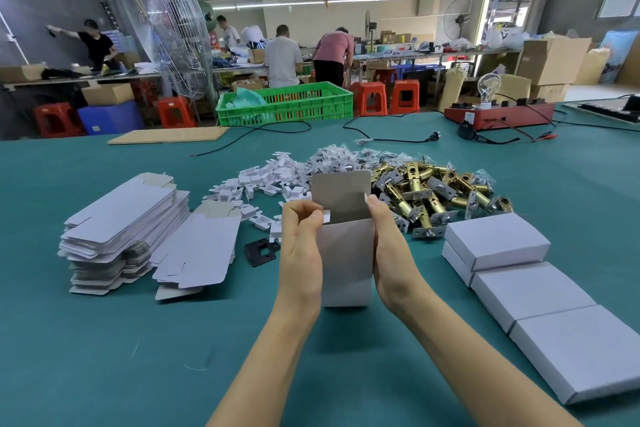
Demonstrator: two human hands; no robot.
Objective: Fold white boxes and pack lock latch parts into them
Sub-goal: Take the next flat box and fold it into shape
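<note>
Standing white box (346,260) between both hands' grip

Closed boxes (575,347) cut off right.

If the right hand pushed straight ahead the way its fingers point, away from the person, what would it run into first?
Probably the pile of brass latches, lying just beyond the right hand that grips the open white box. Depth is unclear, so the hand might pass above them.
</note>
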